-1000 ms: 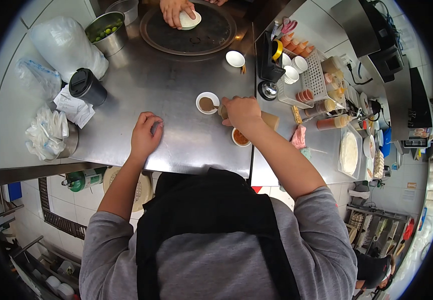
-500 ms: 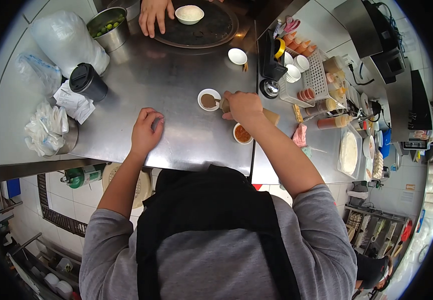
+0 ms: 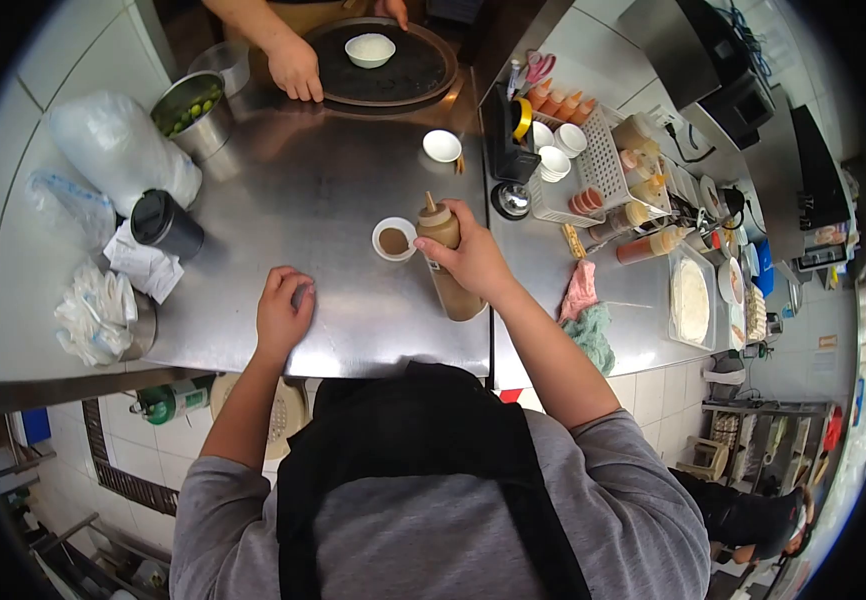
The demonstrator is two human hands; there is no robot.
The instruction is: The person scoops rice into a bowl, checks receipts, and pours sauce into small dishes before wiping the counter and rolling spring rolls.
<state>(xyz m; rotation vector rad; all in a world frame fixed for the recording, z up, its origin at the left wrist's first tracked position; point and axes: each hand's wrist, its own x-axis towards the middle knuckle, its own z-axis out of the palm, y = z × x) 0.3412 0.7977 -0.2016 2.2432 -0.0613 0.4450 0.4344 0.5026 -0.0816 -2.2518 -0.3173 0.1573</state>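
The right hand (image 3: 468, 262) gripped the brown squeeze bottle (image 3: 446, 262) upright, just right of the filled sauce dish (image 3: 393, 240). A careless swing could tip that dish. The left hand (image 3: 283, 312) rested empty, fingers curled, on the desk (image 3: 333, 180).

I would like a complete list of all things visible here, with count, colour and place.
tan plastic squeeze bottle: 1, tan, counter centre, in right hand
small white sauce dish: 1, brown sauce inside, left of bottle
empty white dish: 1, white, further back
round black tray: 1, black, far edge, bearing a white bowl
steel pot: 1, green fruit inside, back left
black lidded cup: 1, left
co-worker's hand: 1, on tray rim
left hand: resting on steel counter
right hand: gripping bottle
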